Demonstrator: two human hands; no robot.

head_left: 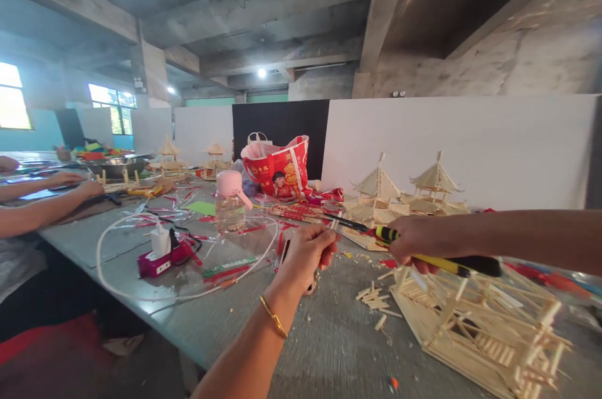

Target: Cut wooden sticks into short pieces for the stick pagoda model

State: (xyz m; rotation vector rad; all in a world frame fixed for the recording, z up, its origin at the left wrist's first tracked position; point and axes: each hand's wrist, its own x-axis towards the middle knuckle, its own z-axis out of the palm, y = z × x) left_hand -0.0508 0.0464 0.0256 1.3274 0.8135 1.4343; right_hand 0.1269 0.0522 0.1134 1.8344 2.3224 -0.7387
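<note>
My left hand [308, 255], with a gold bangle on its wrist, is closed in a pinch on a thin pale wooden stick [337, 221]. In my right hand [414, 242] are long-nosed pliers [360, 225] with black-and-yellow handles. Their dark jaws point left and meet or overlap the stick just above my left fingertips; whether they grip it I cannot tell. Below my right hand stands a wooden stick-built model frame [493, 330], with short cut stick pieces [374, 297] lying beside it. A dark flat object [286, 250] is mostly hidden behind my left hand.
Behind my hands stand pavilion models with pointed roofs [380, 182] and a red bag [282, 170]. To the left are a pink-lidded bottle [230, 204], a purple power strip [160, 261] and a looped white cable [101, 264]. Another person's hands [78, 186] work at far left.
</note>
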